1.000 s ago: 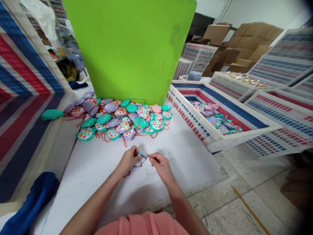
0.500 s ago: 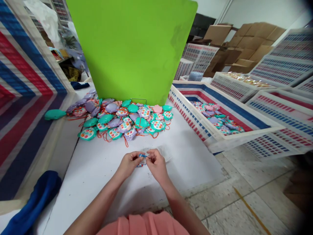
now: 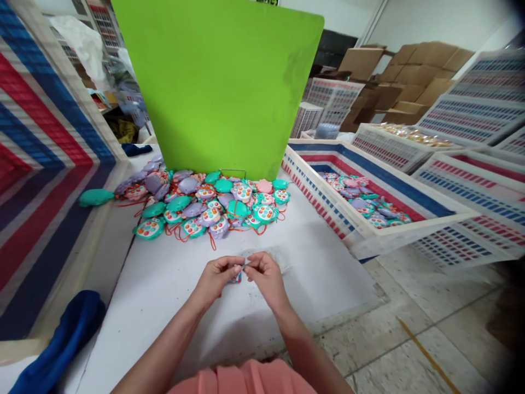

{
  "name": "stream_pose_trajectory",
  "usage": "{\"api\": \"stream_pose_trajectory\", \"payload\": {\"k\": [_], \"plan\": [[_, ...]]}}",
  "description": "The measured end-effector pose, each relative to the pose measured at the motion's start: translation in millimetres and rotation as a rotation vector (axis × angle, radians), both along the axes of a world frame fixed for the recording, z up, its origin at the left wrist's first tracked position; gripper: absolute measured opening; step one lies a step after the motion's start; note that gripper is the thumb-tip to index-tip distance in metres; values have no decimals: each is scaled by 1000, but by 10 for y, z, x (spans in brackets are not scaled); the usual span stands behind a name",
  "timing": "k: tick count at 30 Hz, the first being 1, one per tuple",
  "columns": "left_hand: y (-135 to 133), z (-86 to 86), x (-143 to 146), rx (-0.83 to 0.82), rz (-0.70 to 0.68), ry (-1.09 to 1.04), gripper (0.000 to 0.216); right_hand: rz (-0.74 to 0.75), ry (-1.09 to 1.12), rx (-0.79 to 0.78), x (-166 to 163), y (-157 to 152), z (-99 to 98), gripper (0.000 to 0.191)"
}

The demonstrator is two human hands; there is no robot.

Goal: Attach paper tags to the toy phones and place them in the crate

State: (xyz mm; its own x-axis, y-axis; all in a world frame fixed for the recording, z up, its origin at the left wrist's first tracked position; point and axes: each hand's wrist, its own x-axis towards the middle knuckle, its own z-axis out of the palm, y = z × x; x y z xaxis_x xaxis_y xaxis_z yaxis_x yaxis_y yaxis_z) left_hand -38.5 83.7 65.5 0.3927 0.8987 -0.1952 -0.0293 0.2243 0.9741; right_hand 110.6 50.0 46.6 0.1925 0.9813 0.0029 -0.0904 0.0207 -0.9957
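My left hand point(image 3: 216, 278) and my right hand point(image 3: 264, 274) meet over the white table point(image 3: 164, 284), fingertips pinched together on a small blue and white item point(image 3: 237, 278) with a touch of red. Most of that item is hidden between the fingers. Beyond the hands lies a heap of small toys point(image 3: 205, 202) in teal, purple and pink with orange cords, spread along the foot of a green board point(image 3: 221, 82).
A white crate point(image 3: 369, 232) at the table's right edge holds more of the same toys. More crates and cardboard boxes point(image 3: 410, 71) stand behind it. A blue cloth point(image 3: 61, 339) lies at the near left. A striped red and blue panel point(image 3: 36, 164) leans on the left.
My hands have come together; the small item, held stretched between them a second ago, is now pinched close by both. The view has tilted slightly.
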Motion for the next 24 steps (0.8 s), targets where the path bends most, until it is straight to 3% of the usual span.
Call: {"api": "stream_pose_trajectory", "payload": {"k": [4,9,11,16,19,24], "plan": [[10,-40,-7,127,11,97,21,98,141,-41,-43,-18,38,25],[-26,38,-40,586,-19,365,16,211,199,-110,-29,-32,-1,36],[-41,78,-54,697,-52,454,16,237,197,-129,-1,-26,15,39],[16,102,-83,735,-43,498,19,380,98,-114,67,-18,134,28],[86,116,-99,763,-77,459,19,391,113,-144,111,-26,127,42],[141,181,-125,810,-193,418,19,386,131,-154,222,-29,52,43]]}}
